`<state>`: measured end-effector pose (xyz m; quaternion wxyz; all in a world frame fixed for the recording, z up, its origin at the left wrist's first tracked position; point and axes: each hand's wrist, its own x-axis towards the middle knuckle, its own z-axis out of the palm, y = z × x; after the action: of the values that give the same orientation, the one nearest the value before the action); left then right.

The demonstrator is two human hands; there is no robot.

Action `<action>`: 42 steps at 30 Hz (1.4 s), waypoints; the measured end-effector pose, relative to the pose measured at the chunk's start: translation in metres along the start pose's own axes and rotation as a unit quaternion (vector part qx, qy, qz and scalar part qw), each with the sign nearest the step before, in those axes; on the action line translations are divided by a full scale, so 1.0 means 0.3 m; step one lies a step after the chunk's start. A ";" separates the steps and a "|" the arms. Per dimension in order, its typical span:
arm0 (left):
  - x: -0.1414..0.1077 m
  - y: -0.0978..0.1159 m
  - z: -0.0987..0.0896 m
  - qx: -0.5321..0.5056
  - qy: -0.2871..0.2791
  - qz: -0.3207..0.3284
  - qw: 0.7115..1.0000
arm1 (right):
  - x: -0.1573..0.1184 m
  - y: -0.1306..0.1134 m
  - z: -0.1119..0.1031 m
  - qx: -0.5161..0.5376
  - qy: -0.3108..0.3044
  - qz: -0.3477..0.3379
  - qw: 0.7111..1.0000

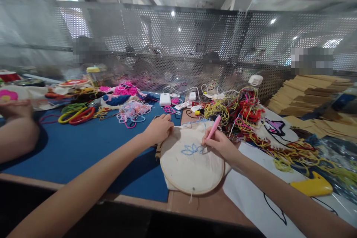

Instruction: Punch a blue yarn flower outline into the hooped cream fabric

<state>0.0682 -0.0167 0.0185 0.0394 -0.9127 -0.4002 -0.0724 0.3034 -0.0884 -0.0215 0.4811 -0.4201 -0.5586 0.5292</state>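
Beyond the embroidery hoop (pixel 195 193), a tangled heap of red and yellow yarn (pixel 245 109) crowds in at the far right, with a stack of brown sheets (pixel 306 93) behind it. A white paper (pixel 256 204) and a yellow handle-shaped object (pixel 312 185) lie to the right, partly hidden by the right forearm. Leftward are a blue mat (pixel 69 148), more yarn (pixel 134 111) and a co-worker's arm (pixel 19 134). A perforated screen (pixel 181 37) stands behind.

The hoop sits across the mat's edge. The right hand (pixel 219 143) grasps a pink pen-shaped tool (pixel 214 127), its tip end at the blue stitched motif (pixel 192 149). The left hand (pixel 160 130) curls at the hoop's upper-left rim; whether it pinches or rests, I cannot tell.

Any print on the small packets (pixel 182 106) is too small to read.
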 end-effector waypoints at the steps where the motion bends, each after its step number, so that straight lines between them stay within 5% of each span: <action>1: -0.003 -0.002 0.001 0.018 -0.006 -0.001 1.000 | 0.000 -0.001 0.000 0.006 0.003 0.004 1.000; 21: -0.042 0.058 0.014 0.082 0.018 -0.040 0.996 | -0.003 -0.039 -0.012 0.012 -0.011 0.052 0.999; 28: 0.011 0.057 0.030 -0.104 -0.031 -0.152 0.982 | 0.004 -0.035 -0.009 0.040 -0.022 0.042 0.998; 31: 0.010 0.046 -0.020 -0.353 -0.095 -0.178 0.914 | -0.006 -0.046 -0.010 0.077 -0.045 0.039 0.995; 34: -0.011 0.031 -0.077 -0.617 -0.198 -0.126 0.751 | -0.020 -0.069 -0.015 0.081 -0.072 0.025 0.994; 36: -0.022 0.025 -0.098 -0.685 -0.229 -0.123 0.681 | -0.024 -0.085 -0.024 0.069 -0.060 0.000 0.996; 38: -0.023 0.023 -0.101 -0.711 -0.223 -0.143 0.652 | -0.024 -0.095 -0.033 0.061 -0.030 -0.026 0.997; 42: -0.007 0.030 -0.075 -0.718 -0.147 -0.200 0.650 | -0.018 -0.087 -0.032 0.070 -0.004 -0.051 0.996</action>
<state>0.0710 -0.0272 0.0401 -0.7032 -0.5523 -0.3961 -0.2088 0.3148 -0.0940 0.0039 0.5334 -0.3541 -0.5430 0.5434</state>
